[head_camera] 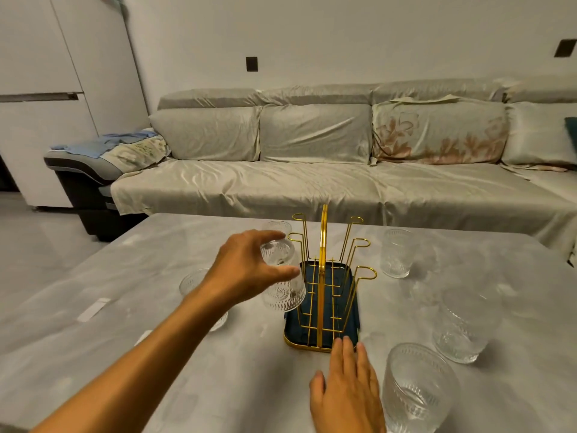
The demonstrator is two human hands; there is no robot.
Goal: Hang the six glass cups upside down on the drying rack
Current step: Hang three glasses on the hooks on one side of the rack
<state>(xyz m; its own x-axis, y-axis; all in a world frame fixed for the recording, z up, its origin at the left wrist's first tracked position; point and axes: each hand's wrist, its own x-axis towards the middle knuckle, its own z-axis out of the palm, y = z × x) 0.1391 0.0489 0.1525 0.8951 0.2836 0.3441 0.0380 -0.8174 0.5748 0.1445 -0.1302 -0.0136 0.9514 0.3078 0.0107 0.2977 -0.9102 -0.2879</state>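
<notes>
A gold wire drying rack [324,245] stands in a dark blue tray [321,345] at the table's middle. My left hand [246,270] is shut on a patterned glass cup [285,295], gripping it at its base. The cup is upside down, slightly tilted, against the rack's front-left peg. Another cup [278,227] stands just behind it. A third [193,284] on the left is partly hidden by my forearm. To the right, three cups stand upright: far [396,257], middle [462,329] and near [416,392]. My right hand [346,392] is open and flat, fingertips at the tray's front rim.
The grey table [156,354] reaches across the view, with a white label [93,309] on its left part. Behind it is a long sofa [312,182] under a pale cover. White cabinets [46,89] stand at the left.
</notes>
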